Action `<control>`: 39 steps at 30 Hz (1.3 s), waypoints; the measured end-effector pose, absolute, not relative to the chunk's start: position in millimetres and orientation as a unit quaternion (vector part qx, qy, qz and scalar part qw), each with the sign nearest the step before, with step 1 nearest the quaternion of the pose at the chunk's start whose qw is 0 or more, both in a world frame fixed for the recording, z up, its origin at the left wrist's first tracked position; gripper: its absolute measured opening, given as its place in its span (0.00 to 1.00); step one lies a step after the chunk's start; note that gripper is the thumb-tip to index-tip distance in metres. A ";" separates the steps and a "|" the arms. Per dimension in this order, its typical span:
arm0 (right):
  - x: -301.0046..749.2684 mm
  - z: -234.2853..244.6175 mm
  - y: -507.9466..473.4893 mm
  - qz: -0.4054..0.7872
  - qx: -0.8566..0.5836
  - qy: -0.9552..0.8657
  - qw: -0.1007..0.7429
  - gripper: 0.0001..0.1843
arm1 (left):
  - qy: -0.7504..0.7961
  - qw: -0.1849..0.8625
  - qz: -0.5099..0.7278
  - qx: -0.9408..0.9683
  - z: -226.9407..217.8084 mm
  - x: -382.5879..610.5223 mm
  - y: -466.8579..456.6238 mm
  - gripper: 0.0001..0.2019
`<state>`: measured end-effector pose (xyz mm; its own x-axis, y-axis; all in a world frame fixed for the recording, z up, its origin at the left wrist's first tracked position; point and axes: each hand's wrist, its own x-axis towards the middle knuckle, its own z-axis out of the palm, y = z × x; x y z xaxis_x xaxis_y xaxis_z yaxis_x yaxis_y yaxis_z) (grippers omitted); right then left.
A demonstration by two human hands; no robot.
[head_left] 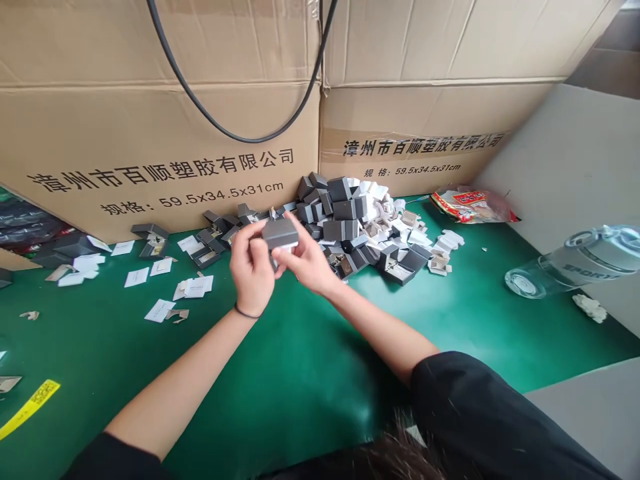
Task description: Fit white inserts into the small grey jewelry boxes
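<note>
A green table (pixel 290 373) reaches all around the person. Two big brown boxes (pixel 65 127) with black writing stand along its back, and a black cord (pixel 245 139) hangs in front of them. A heap of little dark boxes (pixel 334 231) and white bits (pixel 377 200) sits by the brown boxes. A clear bottle (pixel 570 263) is over on the right. The left hand (pixel 254 277) and right hand (pixel 313 265) are above the table, near the heap. Together they pinch one small dark box (pixel 280 232) with fingers and thumbs. A yellow strip (pixel 31 408) is far left, and white cards (pixel 199 287) lie scattered nearer the hands.
</note>
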<state>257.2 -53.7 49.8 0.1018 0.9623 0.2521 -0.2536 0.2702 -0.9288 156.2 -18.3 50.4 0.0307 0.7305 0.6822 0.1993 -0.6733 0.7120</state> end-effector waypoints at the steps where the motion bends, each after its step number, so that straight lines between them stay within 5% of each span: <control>1: 268.2 55.8 -51.6 0.429 -0.391 -0.486 0.653 0.44 | 0.313 0.217 0.614 0.691 58.5 173.6 -13.8 0.19; 7: 352.1 72.5 -46.8 0.071 -0.541 -0.470 0.694 0.33 | 0.166 0.154 0.638 0.736 81.9 285.3 -0.1 0.26; 13: 460.1 76.5 -70.8 -0.171 -0.706 -0.460 0.511 0.33 | 0.066 0.077 0.549 0.829 98.8 377.1 8.7 0.33; 18: 509.1 65.7 -89.3 -0.184 -0.838 -0.369 0.358 0.32 | 0.014 -0.009 0.439 0.898 114.0 400.9 25.8 0.25; 23: 512.9 34.2 -85.0 0.015 -0.881 -0.435 0.185 0.32 | 0.075 -0.103 0.275 0.953 100.9 386.8 49.2 0.15; 27: 514.8 24.6 -84.1 0.045 -0.872 -0.435 0.222 0.32 | 0.154 -0.083 0.176 0.969 97.8 377.9 59.3 0.17; 34: 465.2 51.3 -101.4 -0.155 -0.726 -0.501 0.444 0.21 | 0.066 0.001 0.305 0.950 97.8 312.3 28.4 0.17; 39: 362.1 53.1 -121.6 -0.029 -0.514 -0.689 0.509 0.22 | 0.101 0.074 0.321 0.939 41.5 193.0 -1.1 0.13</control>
